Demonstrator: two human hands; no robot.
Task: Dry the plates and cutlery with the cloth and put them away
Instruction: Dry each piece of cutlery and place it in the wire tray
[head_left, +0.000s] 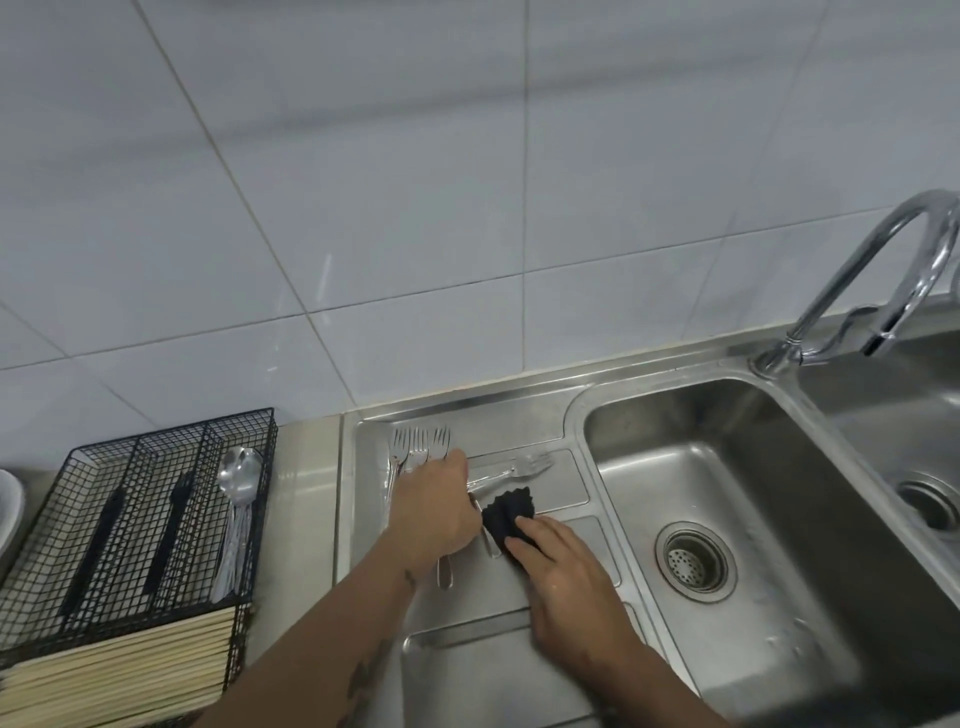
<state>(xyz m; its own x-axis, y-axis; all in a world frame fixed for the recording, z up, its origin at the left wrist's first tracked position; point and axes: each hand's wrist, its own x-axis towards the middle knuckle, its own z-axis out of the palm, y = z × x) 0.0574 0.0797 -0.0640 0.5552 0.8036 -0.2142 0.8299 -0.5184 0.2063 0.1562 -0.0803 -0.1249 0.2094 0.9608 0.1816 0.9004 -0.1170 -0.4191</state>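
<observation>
Black cloth (508, 512) — right hand (566, 587) pressing

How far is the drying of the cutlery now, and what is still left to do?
Done, it seems: spoons already lie in the black wire organizer. In hand: the left hand grips a bunch of forks on the steel drainboard, and the right hand presses the black cloth onto the handles. Left: another fork lies on the drainboard, and the forks must go into the organizer. No plates are clearly visible.

My cloth (508, 514) is black, matt, nubbly; forks (421, 446) and drainboard (524, 670) shiny steel; at nine o'clock, black wire-mesh caddy (130, 525).
</observation>
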